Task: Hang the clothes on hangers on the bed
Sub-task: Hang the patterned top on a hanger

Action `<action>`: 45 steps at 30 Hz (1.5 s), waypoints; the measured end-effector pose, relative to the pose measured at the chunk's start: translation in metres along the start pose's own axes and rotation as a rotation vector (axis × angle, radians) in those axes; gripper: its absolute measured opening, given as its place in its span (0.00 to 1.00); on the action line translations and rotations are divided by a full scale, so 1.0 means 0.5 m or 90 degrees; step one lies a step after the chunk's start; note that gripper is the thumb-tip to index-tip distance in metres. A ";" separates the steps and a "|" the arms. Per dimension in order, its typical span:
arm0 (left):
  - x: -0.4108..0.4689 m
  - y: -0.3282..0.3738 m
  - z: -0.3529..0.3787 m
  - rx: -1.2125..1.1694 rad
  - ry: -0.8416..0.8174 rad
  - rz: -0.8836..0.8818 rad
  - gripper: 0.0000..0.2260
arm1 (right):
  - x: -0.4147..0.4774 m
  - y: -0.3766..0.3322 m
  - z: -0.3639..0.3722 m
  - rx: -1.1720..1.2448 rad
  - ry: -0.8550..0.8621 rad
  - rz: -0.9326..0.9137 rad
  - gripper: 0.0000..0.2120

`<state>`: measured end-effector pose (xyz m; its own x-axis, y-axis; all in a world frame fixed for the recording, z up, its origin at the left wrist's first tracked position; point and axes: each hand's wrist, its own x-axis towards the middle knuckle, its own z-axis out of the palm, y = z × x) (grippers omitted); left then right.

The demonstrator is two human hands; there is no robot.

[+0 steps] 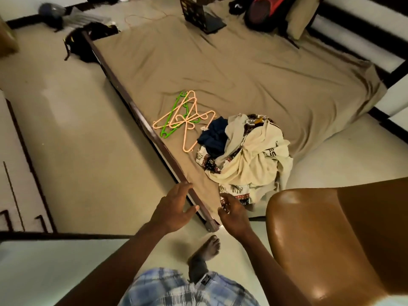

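Clothes (pixel 247 155) sit heaped at the bed (pixel 220 69) corner beside the hangers (pixel 183 120). They look soft, light and floppy, so grab by collar or shoulders. Both hands, left (pixel 174 208) and right (pixel 234 215), hover with fingers loosely spread, holding nothing.

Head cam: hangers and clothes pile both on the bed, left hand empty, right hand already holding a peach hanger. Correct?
One error: the right hand holds no hanger; it is open near the edge of the clothes pile. The hangers, peach and green, all lie on the bed beside the pile, and the left hand is empty, as the head view shows.
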<state>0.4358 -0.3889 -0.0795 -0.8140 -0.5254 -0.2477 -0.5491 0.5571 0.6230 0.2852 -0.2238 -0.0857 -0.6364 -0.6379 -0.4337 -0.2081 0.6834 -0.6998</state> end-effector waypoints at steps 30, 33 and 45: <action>0.878 -0.334 0.289 0.524 -0.258 0.214 0.26 | 0.763 0.152 0.098 -0.144 -0.132 0.155 0.37; 0.889 -0.342 0.221 0.343 -0.216 0.163 0.18 | 0.758 0.138 0.099 -0.141 -0.138 0.166 0.37; 0.824 -0.145 -0.320 -0.607 0.115 -0.157 0.08 | 0.783 -0.281 -0.005 -0.039 0.023 -0.153 0.37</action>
<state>0.1707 -0.7486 -0.1083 -0.6133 -0.6912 -0.3823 -0.2522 -0.2873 0.9240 0.0635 -0.5688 -0.1559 -0.5893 -0.7723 -0.2375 -0.4008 0.5346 -0.7440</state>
